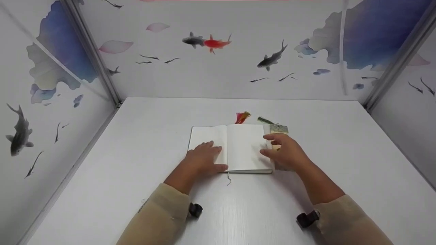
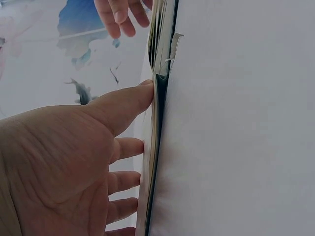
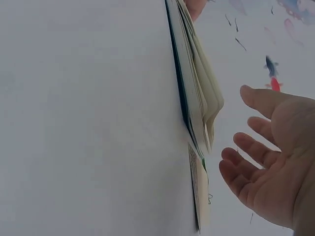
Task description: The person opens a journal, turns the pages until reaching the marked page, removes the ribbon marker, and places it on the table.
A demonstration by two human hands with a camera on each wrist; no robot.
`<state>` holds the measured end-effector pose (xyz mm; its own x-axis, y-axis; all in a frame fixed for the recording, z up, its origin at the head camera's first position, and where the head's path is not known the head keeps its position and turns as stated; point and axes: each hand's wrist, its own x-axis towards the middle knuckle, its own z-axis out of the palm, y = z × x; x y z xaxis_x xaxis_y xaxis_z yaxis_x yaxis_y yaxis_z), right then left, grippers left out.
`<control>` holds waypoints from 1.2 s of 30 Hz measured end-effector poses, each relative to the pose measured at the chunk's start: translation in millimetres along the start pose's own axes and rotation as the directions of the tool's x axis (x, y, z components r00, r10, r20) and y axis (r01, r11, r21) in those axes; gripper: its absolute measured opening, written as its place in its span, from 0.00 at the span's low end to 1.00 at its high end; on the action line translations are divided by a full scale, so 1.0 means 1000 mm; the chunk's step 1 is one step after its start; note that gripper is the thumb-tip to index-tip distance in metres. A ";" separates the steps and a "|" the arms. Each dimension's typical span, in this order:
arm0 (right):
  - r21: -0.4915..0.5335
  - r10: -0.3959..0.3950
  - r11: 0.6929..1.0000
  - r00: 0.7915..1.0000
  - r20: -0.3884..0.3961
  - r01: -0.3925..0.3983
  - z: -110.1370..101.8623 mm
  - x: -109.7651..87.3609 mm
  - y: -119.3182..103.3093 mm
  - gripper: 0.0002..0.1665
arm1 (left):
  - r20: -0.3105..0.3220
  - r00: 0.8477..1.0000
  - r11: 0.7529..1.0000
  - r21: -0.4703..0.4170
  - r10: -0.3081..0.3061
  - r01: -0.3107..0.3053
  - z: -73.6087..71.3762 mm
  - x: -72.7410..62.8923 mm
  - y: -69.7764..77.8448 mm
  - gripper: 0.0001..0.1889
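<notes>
An open notebook (image 1: 244, 146) with blank pages lies flat on the table. Across its left page rests my left hand (image 1: 202, 158), fingers spread and thumb near the center fold; in the left wrist view its thumb and fingertips press the pages. My right hand (image 1: 286, 149) hovers over the notebook's right edge, fingers loosely bent and holding nothing. In the right wrist view, several page edges (image 3: 209, 98) bulge up beside that hand. Partly covered by the right hand, a patterned bookmark card (image 1: 279, 129) with a green tassel (image 1: 265, 120) lies along the notebook's right side.
A red and yellow tassel (image 1: 242, 117) sticks out past the notebook's top edge. A thin ribbon (image 1: 229, 178) trails from the bottom of the spine. White panels (image 1: 218, 78) painted with fish stand around the white table (image 1: 143, 115) at the back and sides.
</notes>
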<state>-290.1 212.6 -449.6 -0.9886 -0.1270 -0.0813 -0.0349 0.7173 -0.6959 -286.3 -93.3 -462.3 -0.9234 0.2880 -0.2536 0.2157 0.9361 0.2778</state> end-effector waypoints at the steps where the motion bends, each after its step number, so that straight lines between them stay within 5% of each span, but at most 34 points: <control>1: -0.023 -0.030 0.999 0.999 0.014 0.030 0.002 -0.001 0.000 0.38 | 0.002 1.000 1.000 0.002 -0.001 0.001 0.000 0.000 0.000 0.46; 5: -0.096 -0.144 0.984 0.985 0.091 0.152 0.007 -0.005 -0.001 0.37 | 0.001 1.000 1.000 -0.007 -0.011 0.011 -0.002 -0.001 0.001 0.46; 12: -0.196 -0.202 0.950 0.959 0.200 0.241 0.011 -0.010 -0.002 0.35 | -0.002 1.000 1.000 -0.021 -0.017 0.017 -0.002 -0.001 0.004 0.46; 20: -0.292 -0.168 0.925 0.949 0.265 0.245 0.012 -0.010 0.002 0.25 | -0.003 1.000 1.000 -0.022 -0.011 0.010 -0.001 0.000 0.004 0.46; 27: -0.347 -0.145 0.904 0.941 0.305 0.252 0.011 -0.010 0.001 0.28 | -0.009 1.000 1.000 -0.002 0.005 -0.005 -0.002 -0.001 0.003 0.46; 36: -0.350 -0.231 0.875 0.924 0.304 0.334 0.007 -0.012 0.002 0.32 | -0.022 1.000 1.000 -0.025 0.001 -0.001 -0.003 -0.003 0.002 0.45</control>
<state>-277.2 211.4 -455.0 -0.8612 -0.4911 -0.1314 -0.4116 0.8252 -0.3868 -284.3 -92.8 -458.6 -0.9299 0.2843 -0.2334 0.2088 0.9304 0.3013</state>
